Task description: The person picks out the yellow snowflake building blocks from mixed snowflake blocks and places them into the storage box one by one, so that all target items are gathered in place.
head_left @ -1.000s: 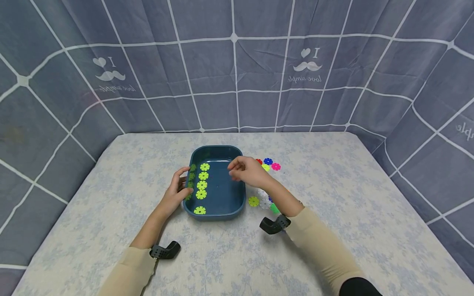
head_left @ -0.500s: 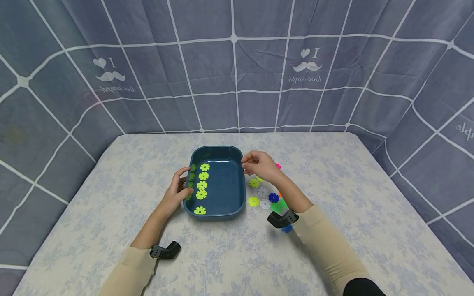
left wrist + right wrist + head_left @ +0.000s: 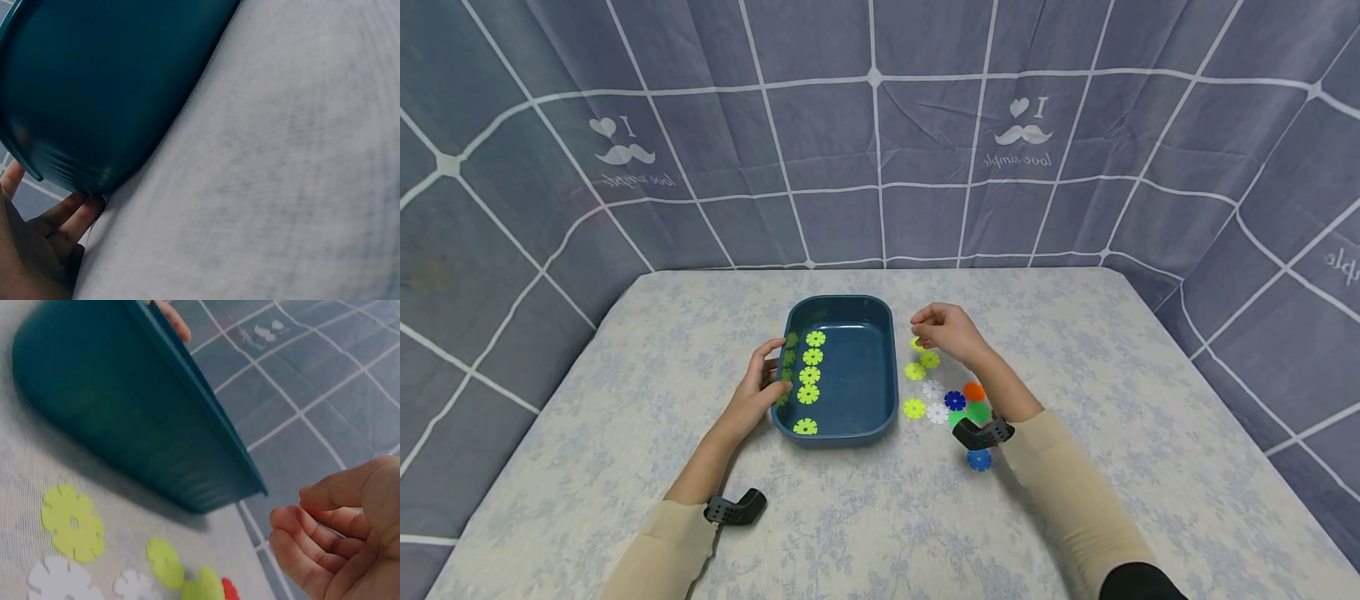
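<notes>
A dark teal plastic tray [image 3: 859, 383] stands on the table, with several yellow-green flower-shaped discs [image 3: 809, 375] lined up inside along its left side. My left hand [image 3: 752, 390] grips the tray's left wall, thumb at the rim and fingers outside. To the right of the tray, my right hand [image 3: 951, 332] hovers over loose discs, its fingers loosely curled; nothing shows between thumb and fingertips in the right wrist view. Beneath and near it lie yellow-green discs [image 3: 914, 372], white discs [image 3: 937, 413], a dark blue disc [image 3: 955, 401] and an orange disc [image 3: 974, 392].
Green discs [image 3: 978, 412] lie partly behind the right wrist's black camera [image 3: 983, 434], and a blue disc [image 3: 979, 460] sits nearer the front. A red disc [image 3: 230, 589] peeks out in the right wrist view. Behind the pale patterned table [image 3: 820, 525] hangs a grey-blue checked curtain [image 3: 932, 125].
From above the tray, my right hand has moved right, past the rim, to over the loose discs. My left hand and the tray have stayed put.
</notes>
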`<state>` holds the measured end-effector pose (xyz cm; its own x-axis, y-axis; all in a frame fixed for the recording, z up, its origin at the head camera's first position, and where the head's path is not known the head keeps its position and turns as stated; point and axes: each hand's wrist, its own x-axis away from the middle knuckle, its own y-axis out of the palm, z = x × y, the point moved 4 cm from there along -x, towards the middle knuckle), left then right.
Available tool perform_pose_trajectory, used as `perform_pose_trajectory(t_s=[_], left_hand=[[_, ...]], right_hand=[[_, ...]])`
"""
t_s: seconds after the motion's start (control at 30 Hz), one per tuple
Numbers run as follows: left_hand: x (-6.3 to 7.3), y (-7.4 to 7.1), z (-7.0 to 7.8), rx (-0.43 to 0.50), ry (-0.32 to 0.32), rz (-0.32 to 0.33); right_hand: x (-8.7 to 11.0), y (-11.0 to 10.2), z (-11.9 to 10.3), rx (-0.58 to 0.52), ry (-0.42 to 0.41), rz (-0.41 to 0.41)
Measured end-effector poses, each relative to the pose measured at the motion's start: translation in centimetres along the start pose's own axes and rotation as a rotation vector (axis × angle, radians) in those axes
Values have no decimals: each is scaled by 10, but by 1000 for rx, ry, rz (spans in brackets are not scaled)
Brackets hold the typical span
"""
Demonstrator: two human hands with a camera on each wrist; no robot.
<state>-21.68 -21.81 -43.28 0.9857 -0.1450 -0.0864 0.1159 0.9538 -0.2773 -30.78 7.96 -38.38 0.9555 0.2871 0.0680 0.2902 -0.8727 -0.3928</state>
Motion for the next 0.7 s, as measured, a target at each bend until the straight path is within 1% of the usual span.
perform_pose_trajectory(t_s=[0.13, 0.17, 0.27, 0.33, 0.4, 0.47, 0.7], left_hand=[[6, 2, 19, -13, -1, -4], [7, 2, 22, -18, 4, -5], [9, 3, 28, -22, -3, -3], [10, 3, 29, -24, -6, -3], [9, 3, 27, -22, -14, -1], [8, 2, 23, -16, -8, -2], [-2, -1, -10, 4, 2, 2]], right_hand=[[-5, -4, 9, -1, 40, 17], [-6, -5, 11, 0, 47, 23], [-9, -8, 19, 8, 66, 44], [-11, -11, 24, 8, 74, 56], [-12, -13, 30, 12, 82, 64], [-13, -15, 35, 12, 94, 71], [-17, -20, 50, 46, 162, 122]])
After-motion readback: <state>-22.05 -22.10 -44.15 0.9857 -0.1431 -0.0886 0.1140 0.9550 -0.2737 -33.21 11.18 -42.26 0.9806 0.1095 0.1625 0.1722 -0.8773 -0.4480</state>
